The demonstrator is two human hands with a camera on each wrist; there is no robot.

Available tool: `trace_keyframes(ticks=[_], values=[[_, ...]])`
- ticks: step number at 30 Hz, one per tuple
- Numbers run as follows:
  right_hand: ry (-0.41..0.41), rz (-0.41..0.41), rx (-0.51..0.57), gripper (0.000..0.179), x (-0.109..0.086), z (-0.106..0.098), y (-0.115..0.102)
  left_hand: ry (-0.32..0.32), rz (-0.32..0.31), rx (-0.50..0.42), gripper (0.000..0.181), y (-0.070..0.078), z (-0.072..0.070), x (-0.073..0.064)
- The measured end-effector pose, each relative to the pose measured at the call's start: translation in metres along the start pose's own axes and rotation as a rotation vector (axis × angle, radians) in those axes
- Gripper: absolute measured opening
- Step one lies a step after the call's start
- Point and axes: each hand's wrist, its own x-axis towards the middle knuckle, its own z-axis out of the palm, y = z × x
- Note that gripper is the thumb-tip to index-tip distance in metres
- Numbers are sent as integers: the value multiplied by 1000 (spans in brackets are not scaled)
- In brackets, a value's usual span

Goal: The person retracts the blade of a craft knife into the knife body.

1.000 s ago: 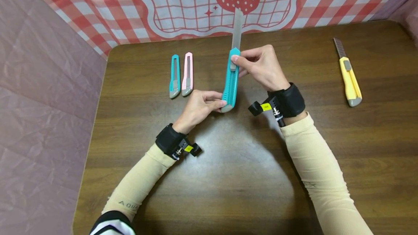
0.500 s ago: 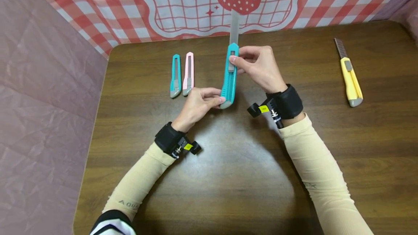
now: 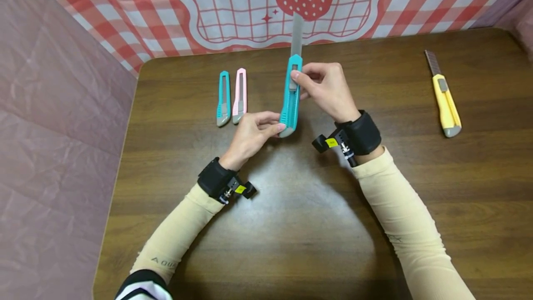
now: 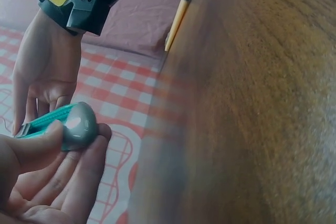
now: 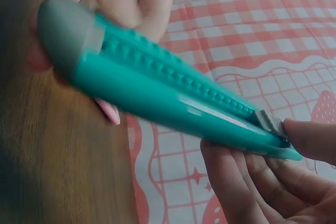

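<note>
A large teal utility knife (image 3: 290,108) is held above the table, its long blade (image 3: 297,36) extended toward the back. My left hand (image 3: 251,137) pinches the grey-capped rear end between thumb and fingers. Near the front of the handle my right hand (image 3: 329,88) grips the body, its thumb on the grey slider (image 3: 293,85). In the right wrist view the slider (image 5: 270,124) sits close to the front end, with the right thumb against it. The left wrist view shows the grey end cap (image 4: 80,125) between the left thumb and fingers.
On the wooden table (image 3: 258,249) left of the hands lie a small teal utility knife (image 3: 223,98) and a pink one (image 3: 239,96). Far to the right is a yellow utility knife (image 3: 446,103) with its blade out. A strawberry-patterned checked cloth (image 3: 233,13) hangs behind the table.
Both hands and the large teal knife have shifted slightly left and toward the back. The blade stays extended, and the right thumb remains at the slider. The other knives lie as before.
</note>
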Motion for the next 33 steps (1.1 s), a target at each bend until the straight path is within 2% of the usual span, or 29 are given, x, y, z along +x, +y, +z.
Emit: trace_keyframes(ticks=[3, 6, 15, 27, 30, 33], values=[[11, 7, -6, 20, -1, 1, -2, -10, -3, 28, 24, 3, 0, -1], [15, 9, 7, 21, -1, 2, -2, -11, -10, 12, 24, 3, 0, -1], [45, 1, 15, 23, -1, 4, 2, 17, -33, 14, 24, 3, 1, -1], [81, -25, -27, 19, -1, 5, 1, 43, -15, -2, 24, 2, 3, -1], [70, -41, -42, 19, -1, 5, 1, 47, -20, -17, 24, 1, 3, -1], [61, -54, -41, 18, -1, 5, 1, 55, -18, -24, 24, -13, 3, 4]])
